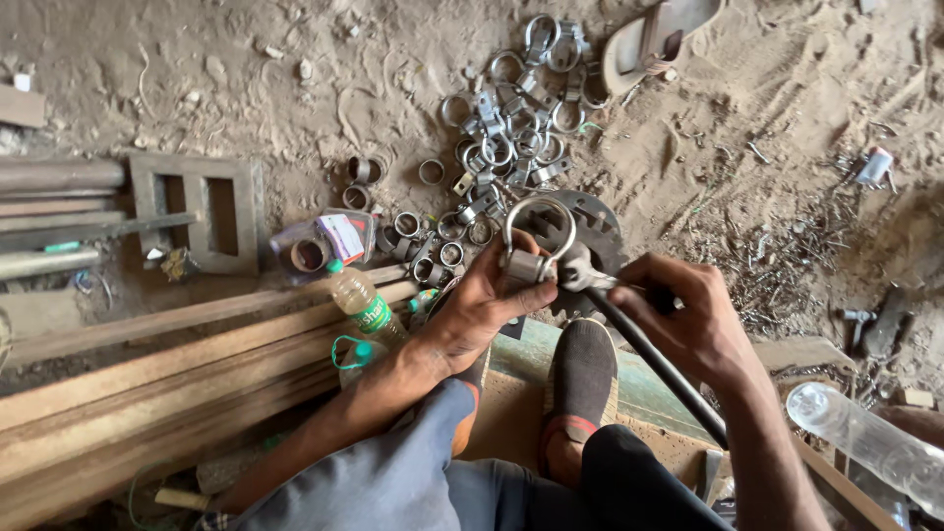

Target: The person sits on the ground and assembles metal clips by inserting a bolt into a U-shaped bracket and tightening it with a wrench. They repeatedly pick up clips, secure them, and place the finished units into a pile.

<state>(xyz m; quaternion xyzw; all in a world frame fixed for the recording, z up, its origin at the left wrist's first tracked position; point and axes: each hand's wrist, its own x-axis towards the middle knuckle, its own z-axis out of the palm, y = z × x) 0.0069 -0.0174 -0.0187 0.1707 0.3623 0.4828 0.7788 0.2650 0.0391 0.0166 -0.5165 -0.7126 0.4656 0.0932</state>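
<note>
Left hand gripping a round grey metal pipe clamp at frame centre, right hand closed around a long dark steel spanner at its bolt, heap of matching clamps at twelve o'clock on the sandy floor, clear plastic bottle at nine o'clock

Green-labelled plastic bottle beside planks; clear packet with pink-white card just behind.

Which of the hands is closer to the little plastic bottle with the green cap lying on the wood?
The left. The left hand grips a metal ring clamp just right of the bottle. The right hand holds a wrench farther right, beyond the clamp.
</note>
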